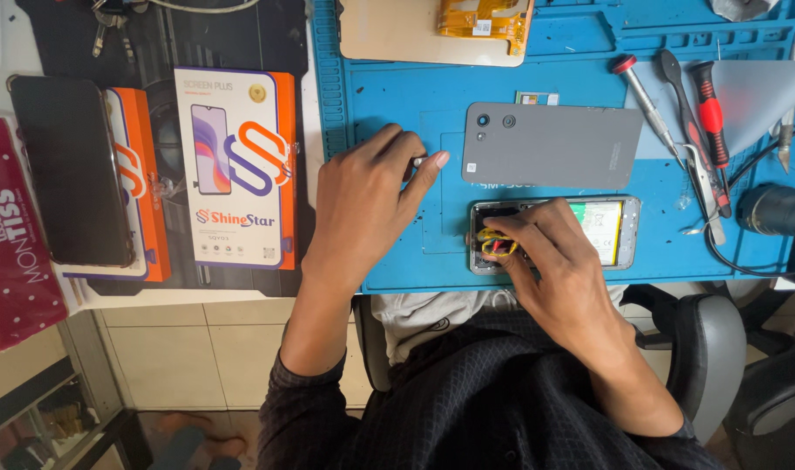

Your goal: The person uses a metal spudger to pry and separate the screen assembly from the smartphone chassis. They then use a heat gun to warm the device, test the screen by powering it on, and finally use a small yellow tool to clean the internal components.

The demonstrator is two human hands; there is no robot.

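Note:
An opened phone body (608, 228) lies on the blue work mat (397, 104), its white battery showing. My right hand (550, 261) rests over the phone's left end, fingers closed on a small yellow and red tool (493, 244). My left hand (367, 204) sits on the mat to the left, thumb and forefinger pinching a tiny pale part (419, 162). The grey back cover (550, 144) lies just above the phone, camera holes at its left.
Screwdrivers and tweezers (693, 122) lie at the mat's right, beside a black cable and dark cylinder (776, 211). A screen panel with an orange flex (437, 30) sits at the top. Left of the mat: two screen boxes (236, 165), a dark phone (71, 170), a tissue pack (10, 235).

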